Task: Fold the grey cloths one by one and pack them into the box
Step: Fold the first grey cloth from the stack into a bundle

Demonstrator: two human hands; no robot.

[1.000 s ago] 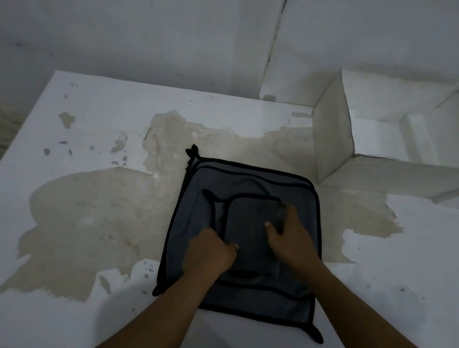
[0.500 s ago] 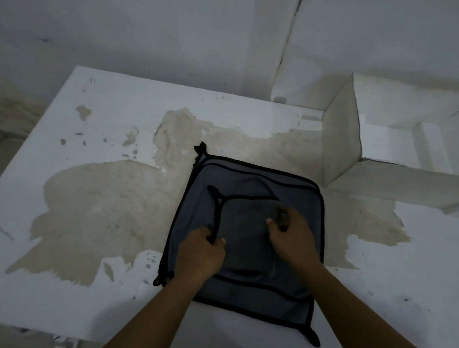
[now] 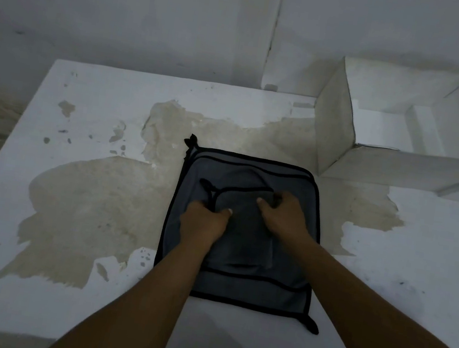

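My left grip (image 3: 203, 223) is curled tight, pinching the black-hemmed left edge of the folded grey cloth (image 3: 240, 235), and my right grip (image 3: 284, 216) is curled round its far right corner. That cloth lies under both grips on a stack of flat grey cloths (image 3: 306, 191) on the stained table (image 3: 101, 89). The open white box (image 3: 335, 136) stands beyond my right grip, farther right.

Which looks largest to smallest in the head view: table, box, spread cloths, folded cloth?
1. table
2. box and spread cloths look about alike; the box is farther and cropped, so no ranking.
3. folded cloth
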